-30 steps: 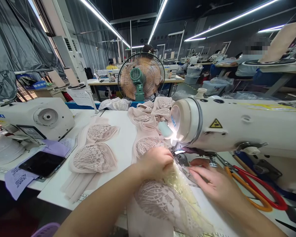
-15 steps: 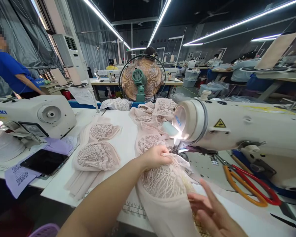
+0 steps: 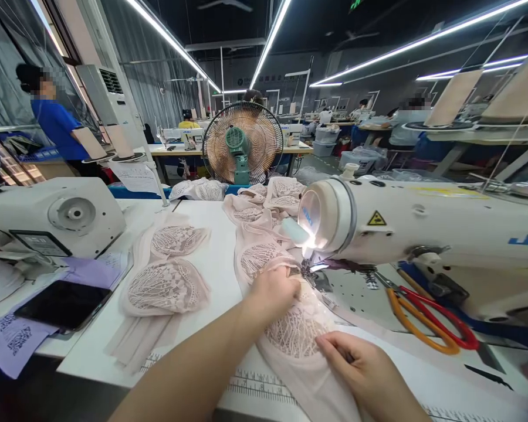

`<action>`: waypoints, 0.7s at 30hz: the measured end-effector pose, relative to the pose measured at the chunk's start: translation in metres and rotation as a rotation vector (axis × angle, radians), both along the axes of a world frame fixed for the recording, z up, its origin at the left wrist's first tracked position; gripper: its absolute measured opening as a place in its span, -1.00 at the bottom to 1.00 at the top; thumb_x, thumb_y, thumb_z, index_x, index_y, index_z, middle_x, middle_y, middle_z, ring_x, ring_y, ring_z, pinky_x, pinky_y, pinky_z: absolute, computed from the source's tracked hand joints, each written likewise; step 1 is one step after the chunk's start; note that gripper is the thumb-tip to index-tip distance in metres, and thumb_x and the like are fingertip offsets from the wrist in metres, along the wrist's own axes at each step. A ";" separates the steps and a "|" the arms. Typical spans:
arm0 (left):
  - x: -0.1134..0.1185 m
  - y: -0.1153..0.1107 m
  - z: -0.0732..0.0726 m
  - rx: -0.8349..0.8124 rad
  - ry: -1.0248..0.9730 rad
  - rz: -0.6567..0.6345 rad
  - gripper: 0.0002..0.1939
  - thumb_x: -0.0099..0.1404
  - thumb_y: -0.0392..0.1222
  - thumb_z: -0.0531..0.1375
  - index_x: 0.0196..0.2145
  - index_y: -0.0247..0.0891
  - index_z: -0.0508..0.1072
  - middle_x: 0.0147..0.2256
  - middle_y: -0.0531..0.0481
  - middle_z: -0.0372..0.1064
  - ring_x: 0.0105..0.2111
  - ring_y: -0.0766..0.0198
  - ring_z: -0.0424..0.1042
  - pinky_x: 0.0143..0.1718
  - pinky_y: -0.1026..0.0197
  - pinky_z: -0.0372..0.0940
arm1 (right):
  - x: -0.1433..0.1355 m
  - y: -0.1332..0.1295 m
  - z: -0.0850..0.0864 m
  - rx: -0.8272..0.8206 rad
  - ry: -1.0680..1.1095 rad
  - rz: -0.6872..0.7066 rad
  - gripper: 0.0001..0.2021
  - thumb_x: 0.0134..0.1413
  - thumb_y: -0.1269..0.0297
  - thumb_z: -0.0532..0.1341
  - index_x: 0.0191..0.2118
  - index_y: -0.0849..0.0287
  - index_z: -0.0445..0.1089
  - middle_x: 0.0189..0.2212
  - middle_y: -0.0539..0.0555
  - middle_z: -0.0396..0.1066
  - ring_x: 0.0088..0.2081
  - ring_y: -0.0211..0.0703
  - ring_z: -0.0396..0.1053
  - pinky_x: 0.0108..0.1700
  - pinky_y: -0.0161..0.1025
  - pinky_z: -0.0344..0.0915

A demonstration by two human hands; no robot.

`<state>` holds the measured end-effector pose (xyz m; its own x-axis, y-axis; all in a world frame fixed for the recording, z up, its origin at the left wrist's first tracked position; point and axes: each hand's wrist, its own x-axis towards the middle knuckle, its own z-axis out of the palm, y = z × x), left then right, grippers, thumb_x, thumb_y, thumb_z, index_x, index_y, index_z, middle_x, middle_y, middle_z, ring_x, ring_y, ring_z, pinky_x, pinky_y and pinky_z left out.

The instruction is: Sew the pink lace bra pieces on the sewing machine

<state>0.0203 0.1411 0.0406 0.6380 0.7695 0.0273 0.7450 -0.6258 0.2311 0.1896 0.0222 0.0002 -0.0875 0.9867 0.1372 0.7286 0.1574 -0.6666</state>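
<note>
Left hand closed flat on pink lace cup just beside needle of sewing machine; right hand pinching its near edge. Looks light, limp, easily snagged; best held by hemmed edges, spread flat.

White table with lace cups, phone, scissors.

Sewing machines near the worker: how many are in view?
2: one sewing machine ahead on the right, over the lace piece; another at far left. More distant ones may stand at the back.
</note>
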 end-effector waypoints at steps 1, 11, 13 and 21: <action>0.001 0.000 0.000 0.012 0.025 -0.008 -0.76 0.27 -0.23 0.05 -0.19 -0.21 0.49 -0.22 -0.10 0.32 -0.23 0.06 0.39 -0.30 0.14 0.31 | 0.000 0.000 0.000 -0.005 0.004 0.009 -0.54 0.28 -0.03 0.00 -0.55 0.11 0.32 -0.61 -0.03 0.32 -0.53 -0.14 0.31 -0.48 -0.29 0.22; 0.013 -0.002 0.012 0.052 0.167 -0.036 -0.68 0.21 -0.27 0.08 -0.09 -0.27 0.46 -0.18 -0.18 0.33 -0.27 0.03 0.40 -0.32 0.12 0.31 | 0.002 0.006 -0.001 0.056 0.056 -0.026 -0.56 0.25 -0.02 0.03 -0.53 0.09 0.39 -0.61 -0.02 0.37 -0.56 -0.12 0.30 -0.54 -0.27 0.21; 0.015 0.000 0.011 0.046 0.178 -0.032 -0.67 0.19 -0.27 0.11 -0.07 -0.25 0.46 -0.19 -0.18 0.33 -0.27 0.04 0.40 -0.33 0.13 0.32 | 0.003 0.007 -0.001 0.050 0.054 -0.034 -0.56 0.24 -0.02 0.02 -0.53 0.09 0.40 -0.62 -0.01 0.37 -0.57 -0.11 0.30 -0.54 -0.26 0.21; 0.018 0.000 0.012 0.023 0.187 -0.004 -0.62 0.17 -0.28 0.10 -0.03 -0.24 0.44 -0.20 -0.19 0.32 -0.27 0.01 0.40 -0.34 0.10 0.35 | 0.003 0.010 0.006 -0.010 0.000 -0.042 -0.56 0.24 0.01 -0.01 -0.51 0.10 0.42 -0.58 0.00 0.41 -0.53 -0.11 0.33 -0.52 -0.28 0.20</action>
<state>0.0388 0.1410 0.0521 0.6369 0.7673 -0.0746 0.7709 -0.6325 0.0750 0.1928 0.0320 0.0061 -0.0462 0.9908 0.1270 0.7344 0.1199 -0.6680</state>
